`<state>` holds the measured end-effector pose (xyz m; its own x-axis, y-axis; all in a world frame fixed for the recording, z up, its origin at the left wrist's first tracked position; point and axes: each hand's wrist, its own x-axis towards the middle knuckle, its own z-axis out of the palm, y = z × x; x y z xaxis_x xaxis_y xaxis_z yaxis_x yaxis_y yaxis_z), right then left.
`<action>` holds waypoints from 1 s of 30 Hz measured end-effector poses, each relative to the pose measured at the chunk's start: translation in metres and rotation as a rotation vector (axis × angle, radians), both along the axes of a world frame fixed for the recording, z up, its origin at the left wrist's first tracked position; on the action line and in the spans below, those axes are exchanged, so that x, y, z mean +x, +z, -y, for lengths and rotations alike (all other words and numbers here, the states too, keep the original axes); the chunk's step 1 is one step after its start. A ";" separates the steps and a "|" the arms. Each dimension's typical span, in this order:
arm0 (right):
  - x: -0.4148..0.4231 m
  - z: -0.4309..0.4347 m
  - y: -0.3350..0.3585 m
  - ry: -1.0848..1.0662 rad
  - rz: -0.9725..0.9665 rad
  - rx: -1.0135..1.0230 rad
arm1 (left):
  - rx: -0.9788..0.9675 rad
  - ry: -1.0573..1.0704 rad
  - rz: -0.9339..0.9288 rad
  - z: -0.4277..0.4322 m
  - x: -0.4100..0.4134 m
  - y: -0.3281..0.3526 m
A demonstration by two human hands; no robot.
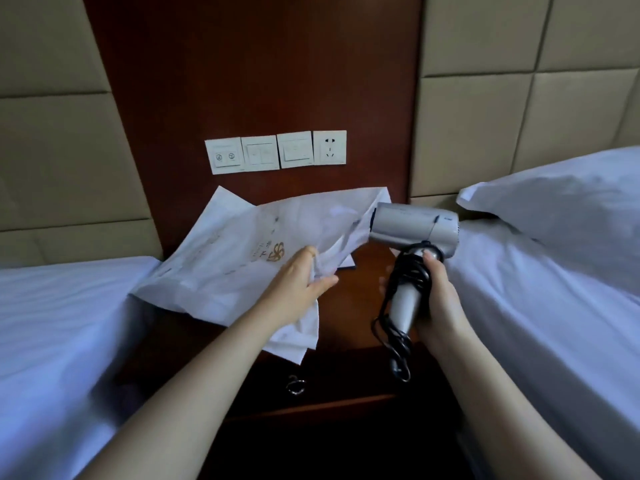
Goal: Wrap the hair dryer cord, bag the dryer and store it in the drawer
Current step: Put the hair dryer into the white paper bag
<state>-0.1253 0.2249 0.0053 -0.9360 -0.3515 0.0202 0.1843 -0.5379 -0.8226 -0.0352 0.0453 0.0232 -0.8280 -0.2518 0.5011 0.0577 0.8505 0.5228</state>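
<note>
While in two hands (298, 278) (438, 289): one dryer (415, 226), one bag (242, 247)

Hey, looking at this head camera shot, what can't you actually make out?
- Opening of the white printed fabric bag: hidden by folds and the left hand.
- Plug of the black cord: too dark against the dark wooden nightstand.
- Silver hair dryer handle switches: covered by cord and right hand.
- Drawer: front in shadow.

The print on the white bag (242, 251) is too blurred to read; the dryer (415, 226) nozzle tip is hidden behind the bag's edge; the cord (398, 341) plug is dark and indistinct; both beds are cut off by the frame edges.
</note>
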 end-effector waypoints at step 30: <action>0.007 0.017 -0.023 0.245 0.204 0.015 | 0.369 0.463 -0.036 -0.006 -0.005 0.003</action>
<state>-0.1178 0.2078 -0.0173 -0.8076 -0.5658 -0.1662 0.4687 -0.4449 -0.7631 -0.0397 0.0517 0.0263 -0.5743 -0.7459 0.3374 -0.2533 0.5538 0.7932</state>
